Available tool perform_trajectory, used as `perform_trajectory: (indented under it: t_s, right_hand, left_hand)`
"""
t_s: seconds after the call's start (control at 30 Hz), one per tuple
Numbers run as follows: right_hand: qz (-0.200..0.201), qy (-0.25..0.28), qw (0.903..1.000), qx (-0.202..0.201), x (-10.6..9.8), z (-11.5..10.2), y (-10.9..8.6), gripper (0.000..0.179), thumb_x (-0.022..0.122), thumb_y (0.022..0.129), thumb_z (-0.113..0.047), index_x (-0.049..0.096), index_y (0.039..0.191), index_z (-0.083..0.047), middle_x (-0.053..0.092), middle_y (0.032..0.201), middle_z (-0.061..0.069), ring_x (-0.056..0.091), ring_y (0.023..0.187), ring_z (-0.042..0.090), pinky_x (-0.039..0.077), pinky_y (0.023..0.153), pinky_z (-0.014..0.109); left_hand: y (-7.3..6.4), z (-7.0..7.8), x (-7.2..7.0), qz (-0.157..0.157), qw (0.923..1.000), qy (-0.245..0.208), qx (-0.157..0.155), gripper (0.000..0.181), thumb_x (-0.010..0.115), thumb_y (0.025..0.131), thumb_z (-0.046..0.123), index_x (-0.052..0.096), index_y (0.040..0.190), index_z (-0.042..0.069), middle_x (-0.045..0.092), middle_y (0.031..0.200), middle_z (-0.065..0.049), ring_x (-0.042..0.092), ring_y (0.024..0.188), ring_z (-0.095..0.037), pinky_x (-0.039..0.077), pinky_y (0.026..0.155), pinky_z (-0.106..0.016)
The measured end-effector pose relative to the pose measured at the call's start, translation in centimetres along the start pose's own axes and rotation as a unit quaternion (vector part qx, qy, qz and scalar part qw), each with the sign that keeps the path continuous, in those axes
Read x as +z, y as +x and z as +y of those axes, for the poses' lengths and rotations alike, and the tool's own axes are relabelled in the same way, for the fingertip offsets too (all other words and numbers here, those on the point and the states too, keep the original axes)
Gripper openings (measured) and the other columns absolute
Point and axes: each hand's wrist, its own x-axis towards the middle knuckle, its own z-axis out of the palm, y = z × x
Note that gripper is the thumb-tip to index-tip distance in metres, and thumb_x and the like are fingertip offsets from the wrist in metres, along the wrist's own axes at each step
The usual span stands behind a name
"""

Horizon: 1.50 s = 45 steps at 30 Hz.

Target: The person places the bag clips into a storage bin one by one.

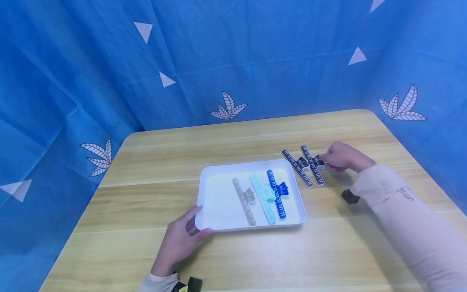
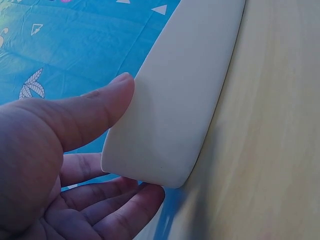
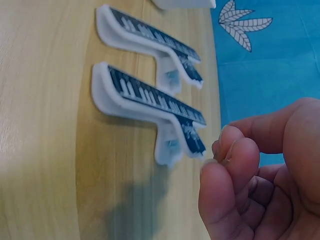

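Blue curtain (image 1: 248,61) is hanging behind a wood-grain table (image 1: 153,158). White rectangular tray (image 1: 219,194) is resting on it, holding three keyboard-patterned clips toward its right side: gray-brown clip (image 1: 244,202), mint clip (image 1: 262,200) and, farthest right, blue clip (image 1: 276,194). The left hand (image 1: 178,241) is gripping the tray's near left corner. The right hand (image 1: 343,156) is curling, fingertips drawn together, just beside the right black clip (image 1: 312,166); whether it is touching, I cannot tell. The left black clip (image 1: 297,169) is lying between that clip and the tray. Only the head view is showing the tray's contents; the right wrist view is revealing both black clips' white undersides.
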Motion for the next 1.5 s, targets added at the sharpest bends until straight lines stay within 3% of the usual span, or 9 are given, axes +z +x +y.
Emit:
perform_trajectory:
  t_s: [0.7,0.97,1.3,1.5]
  right_hand:
    - [-0.015,0.035,0.9991,0.019,0.7,1.1,0.3,0.041,0.045,0.102,-0.017,0.06,0.068,-0.001,0.051,0.052,-0.001,0.049,0.047,0.011,0.044,0.05,0.024]
    - [-0.011,0.056,0.9982,0.02,1.2,1.6,0.7,0.035,0.043,0.101,-0.012,0.058,0.071,-0.001,0.053,0.056,0.001,0.053,0.051,0.013,0.05,0.054,0.026]
    - [0.003,0.024,0.9997,0.003,0.7,0.7,0.5,0.034,0.044,0.101,-0.013,0.058,0.074,0.001,0.054,0.057,0.003,0.056,0.053,0.016,0.052,0.059,0.03]
    - [0.008,0.036,0.9993,0.005,0.6,0.6,0.5,0.031,0.045,0.101,-0.012,0.058,0.077,0.002,0.055,0.06,0.004,0.057,0.055,0.017,0.055,0.061,0.031]
  left_hand:
    - [-0.4,0.1,0.2,0.002,1.0,0.003,0.004,0.072,0.083,0.077,0.031,0.054,0.134,-0.003,0.047,0.14,-0.026,0.058,0.115,-0.035,0.053,0.087,-0.031]
    - [-0.3,0.1,0.0,0.001,0.9999,0.012,0.005,0.072,0.083,0.076,0.031,0.055,0.134,-0.002,0.046,0.141,-0.027,0.06,0.114,-0.035,0.053,0.087,-0.031]
    - [-0.2,0.2,0.0,0.003,1.0,0.0,0.005,0.072,0.084,0.076,0.028,0.054,0.134,-0.003,0.046,0.14,-0.027,0.061,0.112,-0.034,0.054,0.086,-0.03]
    - [-0.2,0.3,-0.1,0.002,1.0,0.004,0.004,0.071,0.083,0.077,0.026,0.054,0.134,-0.003,0.046,0.14,-0.028,0.061,0.112,-0.035,0.054,0.086,-0.03]
